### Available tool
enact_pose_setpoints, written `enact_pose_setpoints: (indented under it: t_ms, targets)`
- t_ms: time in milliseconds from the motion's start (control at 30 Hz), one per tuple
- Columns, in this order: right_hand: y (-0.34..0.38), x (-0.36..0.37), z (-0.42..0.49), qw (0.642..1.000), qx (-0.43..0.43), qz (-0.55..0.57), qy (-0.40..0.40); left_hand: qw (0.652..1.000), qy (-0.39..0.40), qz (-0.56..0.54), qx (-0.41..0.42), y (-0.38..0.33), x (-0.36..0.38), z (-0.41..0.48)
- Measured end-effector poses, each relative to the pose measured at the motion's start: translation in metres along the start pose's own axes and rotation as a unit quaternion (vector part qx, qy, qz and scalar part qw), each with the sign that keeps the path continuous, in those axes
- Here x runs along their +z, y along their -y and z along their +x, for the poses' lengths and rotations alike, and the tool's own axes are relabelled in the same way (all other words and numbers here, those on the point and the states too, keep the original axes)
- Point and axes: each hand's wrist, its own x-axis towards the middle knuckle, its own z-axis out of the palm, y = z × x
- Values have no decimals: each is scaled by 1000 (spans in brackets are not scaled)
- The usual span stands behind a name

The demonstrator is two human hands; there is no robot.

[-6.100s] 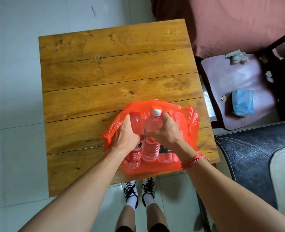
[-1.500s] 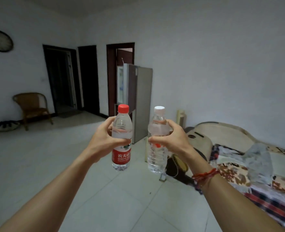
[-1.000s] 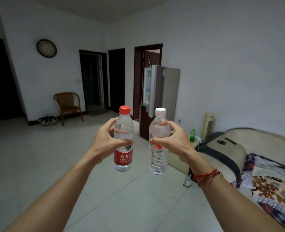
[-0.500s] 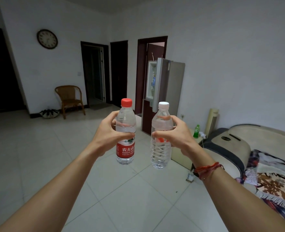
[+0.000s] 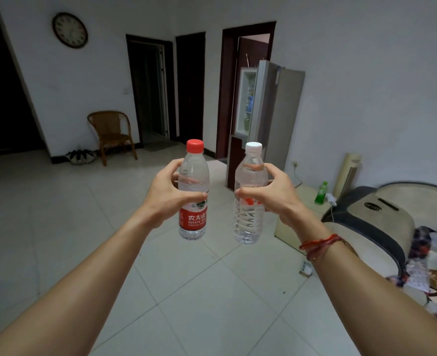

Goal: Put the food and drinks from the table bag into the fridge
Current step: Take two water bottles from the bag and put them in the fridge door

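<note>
Clear plastic water bottle with red cap and red label (image 5: 193,199) gripped upright by left hand (image 5: 166,195), fingers curled round it, clear white-capped plastic bottle (image 5: 250,199) likewise held by right hand (image 5: 276,195), grey fridge (image 5: 276,111) seen open beyond.

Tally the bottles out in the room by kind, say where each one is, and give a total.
Red-capped water bottle: 1, held in the left hand
White-capped water bottle: 1, held in the right hand
Green bottle: 1, standing on the low cabinet by the wall
Total: 3
</note>
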Motion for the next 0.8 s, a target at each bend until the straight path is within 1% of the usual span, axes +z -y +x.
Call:
enact_pose_setpoints:
  t_ms: [133,333,567,800]
  targets:
    - [-22,9,83,1000,11,1,3,1000,-19,5,-7,25,5,72]
    - [-37,23,190,1000,6,3,20,999,-39,5,-12,50,1,166]
    - [-57,46,289,1000,-2,7,29,998,-58,20,-16,86,-5,261]
    - [-83,83,387,1000,2,2,18,998,-58,25,-7,145,-19,359]
